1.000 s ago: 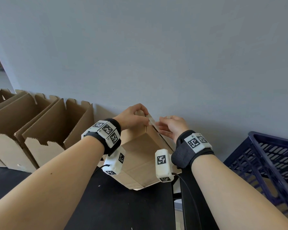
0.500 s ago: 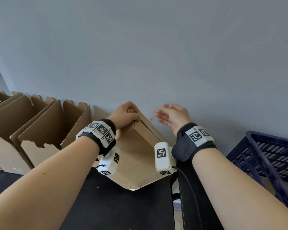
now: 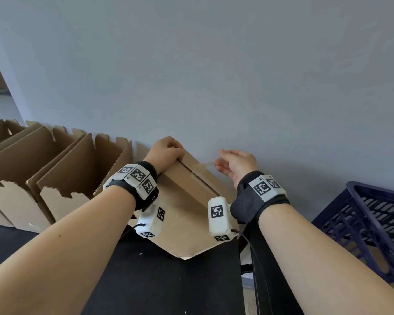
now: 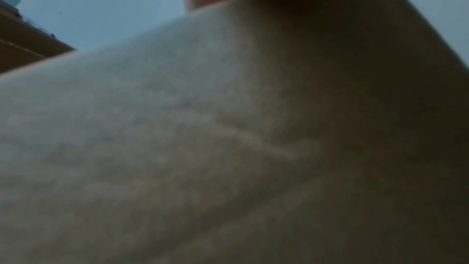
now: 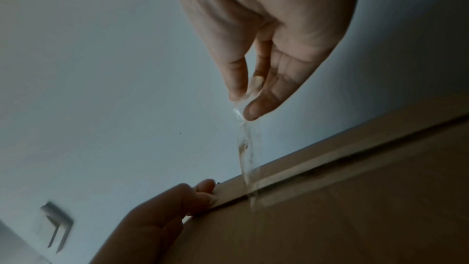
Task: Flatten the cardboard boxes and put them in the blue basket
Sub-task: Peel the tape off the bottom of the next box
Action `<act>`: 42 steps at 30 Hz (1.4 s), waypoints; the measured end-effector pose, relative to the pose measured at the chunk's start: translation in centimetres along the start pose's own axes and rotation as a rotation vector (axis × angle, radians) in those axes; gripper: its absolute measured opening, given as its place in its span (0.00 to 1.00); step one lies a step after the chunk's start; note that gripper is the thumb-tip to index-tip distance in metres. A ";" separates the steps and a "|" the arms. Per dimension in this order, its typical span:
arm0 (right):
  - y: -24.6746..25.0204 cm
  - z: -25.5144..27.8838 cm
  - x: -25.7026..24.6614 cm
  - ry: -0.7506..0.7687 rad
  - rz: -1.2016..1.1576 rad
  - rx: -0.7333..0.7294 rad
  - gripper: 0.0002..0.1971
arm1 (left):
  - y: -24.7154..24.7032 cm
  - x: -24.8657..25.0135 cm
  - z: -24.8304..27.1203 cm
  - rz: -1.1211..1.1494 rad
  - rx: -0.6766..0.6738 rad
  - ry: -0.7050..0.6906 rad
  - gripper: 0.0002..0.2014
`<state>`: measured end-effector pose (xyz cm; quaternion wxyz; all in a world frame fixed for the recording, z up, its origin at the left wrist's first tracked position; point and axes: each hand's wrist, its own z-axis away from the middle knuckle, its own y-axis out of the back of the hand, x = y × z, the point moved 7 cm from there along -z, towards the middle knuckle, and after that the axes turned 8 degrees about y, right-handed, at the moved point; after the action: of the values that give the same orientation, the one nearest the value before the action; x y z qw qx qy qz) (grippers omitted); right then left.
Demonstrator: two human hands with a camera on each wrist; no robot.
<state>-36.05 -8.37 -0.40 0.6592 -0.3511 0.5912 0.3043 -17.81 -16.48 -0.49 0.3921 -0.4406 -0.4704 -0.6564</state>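
Note:
A closed brown cardboard box (image 3: 187, 214) stands tilted on one corner on the black table. My left hand (image 3: 166, 151) grips its top far corner; its fingers (image 5: 203, 190) curl over the edge. My right hand (image 3: 234, 162) pinches a strip of clear tape (image 5: 246, 148) between thumb and forefinger and holds it stretched up off the box's seam (image 5: 330, 166). The tape's lower end still sticks to the flaps. The blue basket (image 3: 373, 223) stands at the right, lower than the table. The left wrist view shows only blurred cardboard (image 4: 203, 148) close up.
Several open cardboard boxes (image 3: 55, 173) with notched flaps stand in a row along the grey wall at the left. The black table (image 3: 157, 280) ends at a gap just left of the basket. The grey wall rises right behind the box.
My right hand has drawn away from the box's top edge, up and to the right, peeling the tape off the seam. The left hand keeps its grip on the corner.

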 end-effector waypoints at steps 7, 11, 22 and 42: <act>-0.8 -0.3 -0.3 0.120 0.134 0.055 0.09 | 1.0 -0.8 -0.5 0.038 0.063 -0.015 0.08; -2.1 0.4 0.0 0.209 0.482 0.005 0.05 | 0.9 -1.1 -0.6 0.044 0.030 -0.024 0.08; -6.4 1.4 1.2 0.323 0.853 -0.349 0.09 | 2.3 -2.3 -0.6 0.062 0.048 -0.040 0.10; -4.5 1.3 4.3 0.175 0.616 -0.265 0.11 | -2.1 -4.7 -0.2 -0.477 -0.154 -0.101 0.19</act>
<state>-31.17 -9.96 -4.12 0.4318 -0.2634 0.6791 0.5320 -18.39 -15.68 -5.53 0.1676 -0.3781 -0.5284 -0.7415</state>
